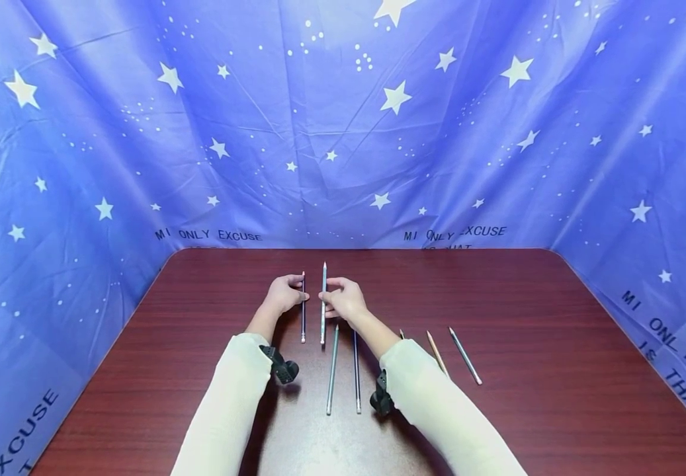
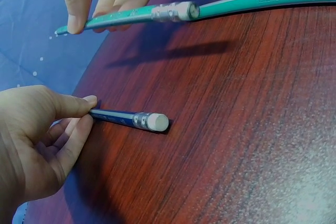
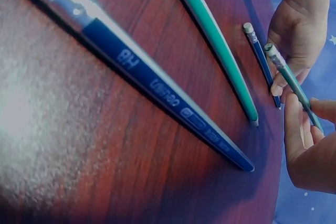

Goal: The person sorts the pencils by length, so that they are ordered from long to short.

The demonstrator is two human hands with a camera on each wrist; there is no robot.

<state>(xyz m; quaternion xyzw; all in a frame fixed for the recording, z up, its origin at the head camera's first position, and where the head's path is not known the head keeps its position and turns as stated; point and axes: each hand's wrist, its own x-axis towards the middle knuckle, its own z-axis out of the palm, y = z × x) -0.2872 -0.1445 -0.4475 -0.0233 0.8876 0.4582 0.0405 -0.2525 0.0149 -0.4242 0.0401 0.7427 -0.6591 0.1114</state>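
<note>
Possibly, the green pencil point(image 1: 323, 322) pinched in the right hand point(image 1: 346, 301) could roll if released unevenly, knocking the navy pencil point(image 1: 303, 319) the left hand point(image 1: 283, 295) pinches.

Curtain point(image 1: 343, 119) reads "MI ONLY EXCUSE"; navy pencil point(image 3: 157, 87), "HB".

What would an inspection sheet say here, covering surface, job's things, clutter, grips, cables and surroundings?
Surface: reddish-brown wood-grain table, glare toward the near edge.
Job's things: dark blue pencil and green pencil, both held; second green pencil and second dark blue pencil lying nearer the person; tan pencil and grey-green pencil to the right, plus a pencil tip beside the right sleeve.
Clutter: nothing seen beyond the pencils.
Grips: left grip pinches the dark blue pencil; right grip holds the green pencil.
Cables: nothing seen.
Surroundings: blue star-printed cloth behind and at both sides.
</note>
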